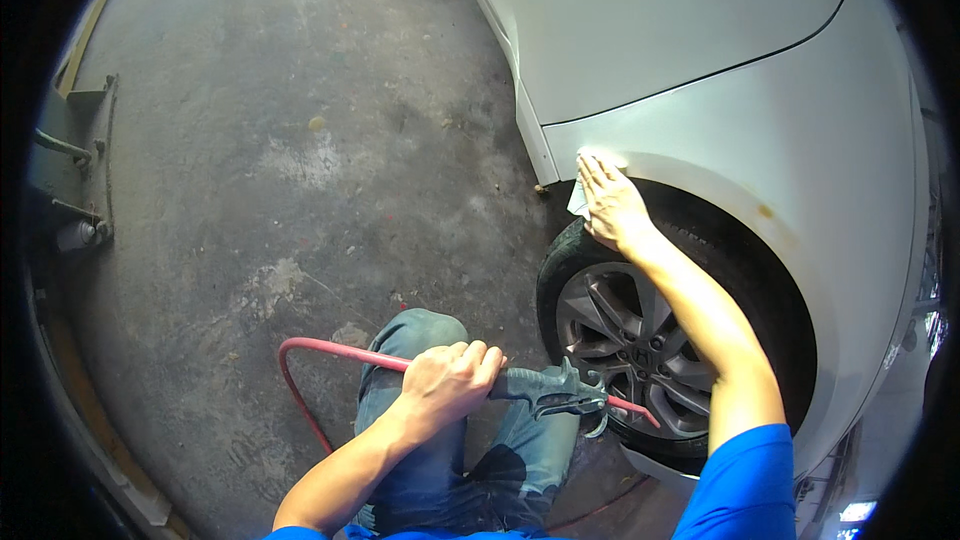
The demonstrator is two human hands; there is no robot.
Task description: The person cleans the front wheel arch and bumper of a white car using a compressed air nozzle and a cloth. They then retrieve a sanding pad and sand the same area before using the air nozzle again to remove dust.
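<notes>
My left hand (452,377) is closed around the red hose end and rear of a dusty dark air blow gun (545,389). Its thin red nozzle (634,409) points right, in front of the wheel (640,345). A red hose (345,348) loops away leftward from that fist. My right hand (611,198) lies flat with fingers stretched along the silver car's body panel (690,135), at the upper left of the wheel arch. Under its palm is a white cloth or paper (578,200), mostly covered; one corner hangs below the panel edge.
The tyre (565,270) stands just under my right forearm. My jeans-clad knees (425,335) are bent beside the wheel. Stained concrete floor (300,140) stretches to the left. A grey metal fixture (75,155) and a small can (78,234) stand at the far left.
</notes>
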